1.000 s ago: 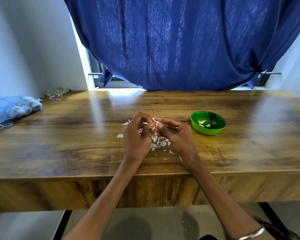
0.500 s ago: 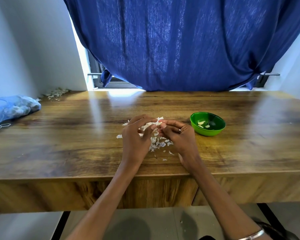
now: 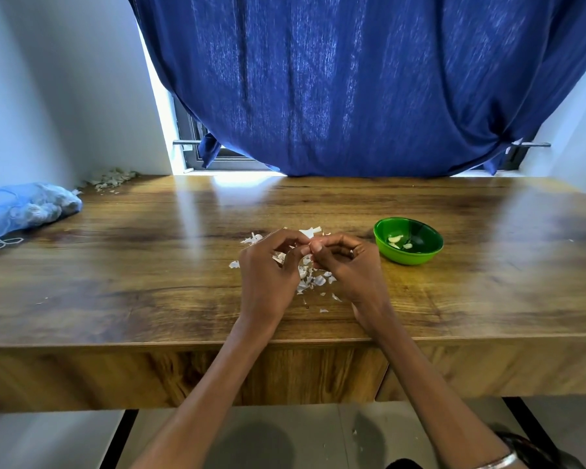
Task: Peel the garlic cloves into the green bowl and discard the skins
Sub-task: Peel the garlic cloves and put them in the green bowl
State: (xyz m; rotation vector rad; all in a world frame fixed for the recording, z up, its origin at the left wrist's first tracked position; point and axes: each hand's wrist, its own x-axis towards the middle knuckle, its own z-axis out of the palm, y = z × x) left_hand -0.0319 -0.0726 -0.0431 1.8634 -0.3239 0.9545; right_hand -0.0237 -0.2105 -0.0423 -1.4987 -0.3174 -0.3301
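Both hands are meeting over the skin pile (image 3: 310,277) on the surface (image 3: 149,265). Left hand (image 3: 269,265) and right hand (image 3: 347,265) are pinching a mostly hidden garlic clove (image 3: 309,247). Green bowl (image 3: 408,241) is sitting just right. Advice: peel over pile, keeping flakes clear of bowl.

Over the wooden worktop (image 3: 149,265), the left hand (image 3: 268,275) and right hand (image 3: 349,269) meet fingertip to fingertip above scattered garlic skins (image 3: 313,282); a green bowl (image 3: 408,240) holding peeled cloves sits just right.

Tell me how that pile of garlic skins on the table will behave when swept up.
The garlic skins look thin and flaky, so probably very light and apt to scatter. They lie in many small bits on the table, so likely crumbly and hard to pinch.
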